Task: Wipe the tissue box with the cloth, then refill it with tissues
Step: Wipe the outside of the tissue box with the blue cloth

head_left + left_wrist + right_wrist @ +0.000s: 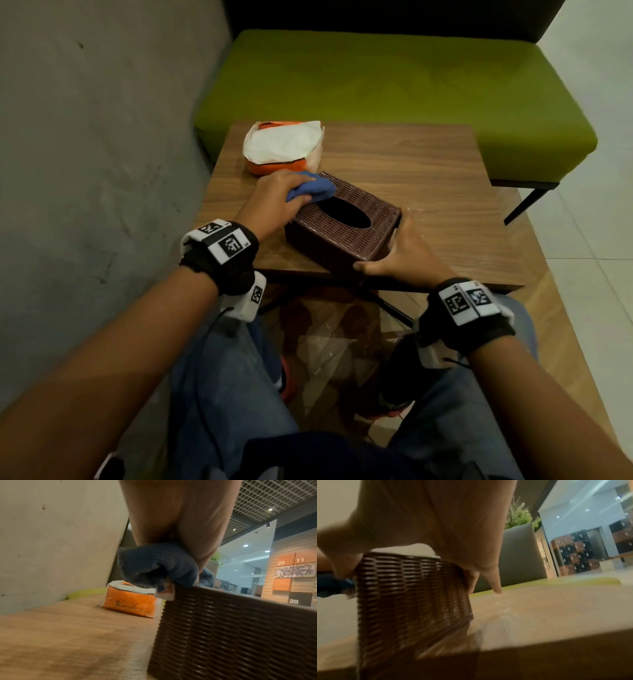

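A public lounge: green bench [394,89], grid ceiling [267,497], numbered wall panels [295,577].

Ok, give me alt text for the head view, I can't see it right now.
The left hand presses a bunched blue cloth onto the top far corner of a brown woven tissue box, while the right hand steadies the box's near end. An opened orange tissue pack lies behind on the wooden table, before a green bench.
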